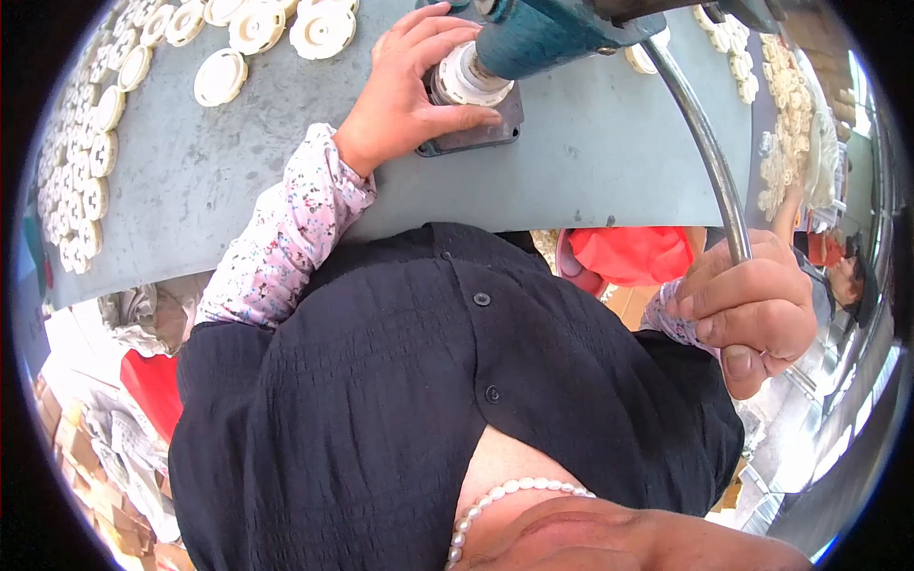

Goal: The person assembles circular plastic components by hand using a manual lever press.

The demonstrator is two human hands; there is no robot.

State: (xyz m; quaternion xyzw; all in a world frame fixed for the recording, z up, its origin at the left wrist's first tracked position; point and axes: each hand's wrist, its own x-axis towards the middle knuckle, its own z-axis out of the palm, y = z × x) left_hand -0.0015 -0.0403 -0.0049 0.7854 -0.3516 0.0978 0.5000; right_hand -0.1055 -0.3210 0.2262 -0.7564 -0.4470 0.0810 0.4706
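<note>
A teal hand press [547,40] stands at the far middle of the grey table. Under its ram sits a white round plastic part [466,81] on a dark base plate [476,141]. My left hand [405,90] curves round this part from the left, thumb along its near side and fingers behind it. Part of the white piece is hidden by the ram and my fingers. At the right, my right hand [757,305] is closed round the lower end of the press's curved metal lever [709,143], low beside my body.
Many white round plastic parts [221,77] cover the table's left side and far left. More pale parts [785,105] lie at the far right. Red fabric [633,255] shows below the table's near edge. Another person [845,276] is at the right.
</note>
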